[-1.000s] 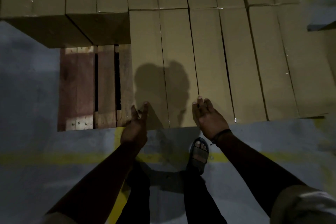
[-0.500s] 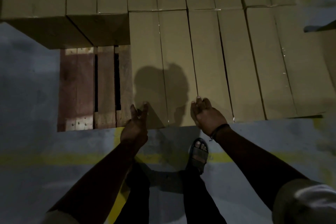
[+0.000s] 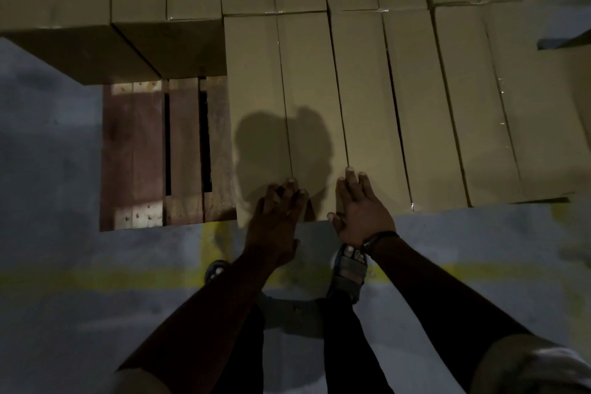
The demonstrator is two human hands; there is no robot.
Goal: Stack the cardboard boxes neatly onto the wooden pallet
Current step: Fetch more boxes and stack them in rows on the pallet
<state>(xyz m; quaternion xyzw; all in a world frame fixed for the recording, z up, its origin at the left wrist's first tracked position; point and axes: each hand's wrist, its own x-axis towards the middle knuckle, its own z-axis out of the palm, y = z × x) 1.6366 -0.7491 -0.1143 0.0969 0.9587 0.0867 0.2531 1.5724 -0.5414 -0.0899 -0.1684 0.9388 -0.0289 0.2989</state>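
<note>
L hand (image 3: 277,214), R hand (image 3: 363,213), fingers flat on box (image 3: 311,80) near end

Lighting is dim and warm, with deep shadows. We see a grey concrete floor (image 3: 51,329), mottled and scuffed. 1 yellow painted line (image 3: 96,278) crosses it left to right; 1 shorter yellow stripe (image 3: 209,240) meets it at a right angle.

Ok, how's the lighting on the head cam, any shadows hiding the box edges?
Head view: dim overall; a dark shadow falls on the cardboard box just beyond the left hand and right hand, seams readable; wooden pallet murky; tape glints far right.
</note>
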